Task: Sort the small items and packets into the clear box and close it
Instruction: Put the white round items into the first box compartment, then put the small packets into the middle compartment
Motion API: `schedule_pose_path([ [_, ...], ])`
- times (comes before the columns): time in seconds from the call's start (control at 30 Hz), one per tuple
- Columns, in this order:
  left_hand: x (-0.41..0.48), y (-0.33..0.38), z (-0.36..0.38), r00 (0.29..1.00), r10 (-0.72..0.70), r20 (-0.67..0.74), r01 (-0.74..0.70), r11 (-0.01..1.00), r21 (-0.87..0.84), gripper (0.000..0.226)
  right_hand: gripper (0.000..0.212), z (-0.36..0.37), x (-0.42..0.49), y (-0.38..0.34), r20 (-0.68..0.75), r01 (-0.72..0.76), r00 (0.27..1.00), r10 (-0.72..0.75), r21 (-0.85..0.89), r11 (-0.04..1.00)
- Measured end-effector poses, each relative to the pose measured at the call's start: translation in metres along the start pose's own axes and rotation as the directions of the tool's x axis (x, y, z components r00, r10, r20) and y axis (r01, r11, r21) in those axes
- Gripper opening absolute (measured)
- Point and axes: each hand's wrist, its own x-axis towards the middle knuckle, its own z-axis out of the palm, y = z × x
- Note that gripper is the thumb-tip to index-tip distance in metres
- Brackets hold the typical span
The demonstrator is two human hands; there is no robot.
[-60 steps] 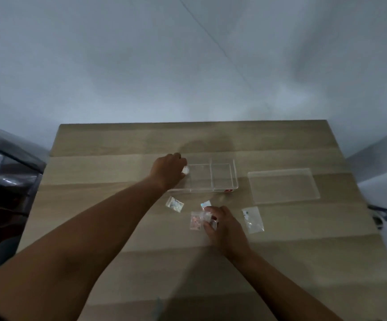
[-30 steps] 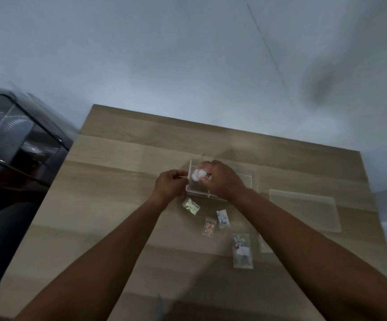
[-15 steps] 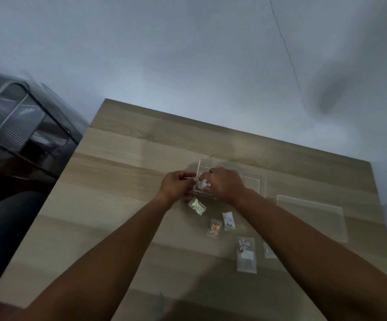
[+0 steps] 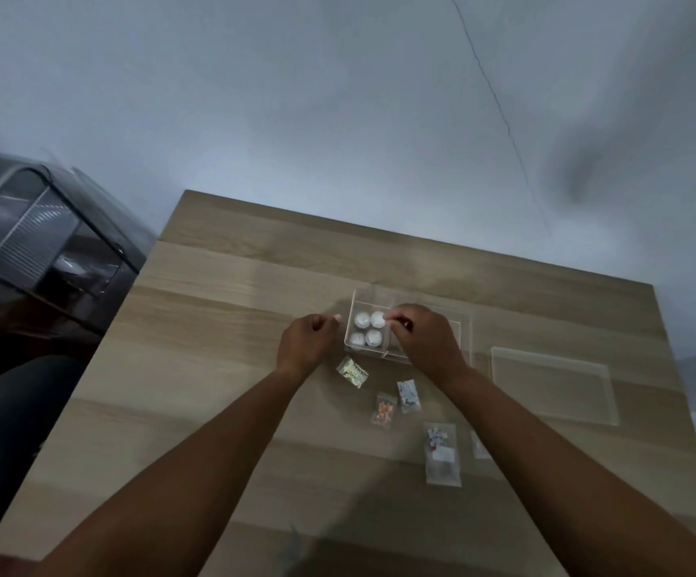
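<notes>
clear box [image 4: 465,326] now holds four white round items [image 4: 366,328] in its left compartment; right hand [image 4: 425,337] pinches the far-right one, just set in. left hand [image 4: 305,341] curled beside the box. packets [image 4: 408,395] still wait on the tabletop [image 4: 213,347], lid [image 4: 552,385] lying right.

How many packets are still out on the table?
At least 4, all near the box: a glittery one at its left corner, an orange one, a blue-white one beside it, a larger one nearest. A fifth shows partly beside the right forearm.
</notes>
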Motion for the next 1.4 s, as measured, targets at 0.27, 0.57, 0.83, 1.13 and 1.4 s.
schedule_pose_path([
  [0.27,-0.022,-0.015,0.007,0.993,0.088,0.076,-0.108,0.934,0.340,0.023,0.016,0.010,-0.072,0.029,0.026,-0.248,0.968,0.249,-0.049,0.968],
  [0.57,-0.037,-0.015,0.020,0.993,0.074,0.091,-0.109,0.863,0.494,0.022,0.027,0.031,-0.087,0.035,0.087,-0.383,0.907,0.411,-0.231,0.894],
  [0.83,-0.046,-0.019,0.014,0.994,0.048,0.101,-0.090,0.881,0.465,0.011,0.020,0.032,-0.091,0.033,0.048,-0.459,0.881,0.471,-0.159,0.874],
  [1.13,-0.058,-0.031,0.007,0.988,0.060,0.142,-0.118,0.887,0.447,0.009,0.014,0.035,-0.098,0.034,0.044,-0.605,0.796,0.604,0.044,0.795],
  [1.4,-0.062,-0.034,0.003,0.987,0.032,0.157,-0.096,0.901,0.423,0.009,0.021,0.037,-0.095,0.021,0.136,-0.636,0.753,0.644,0.401,0.659],
])
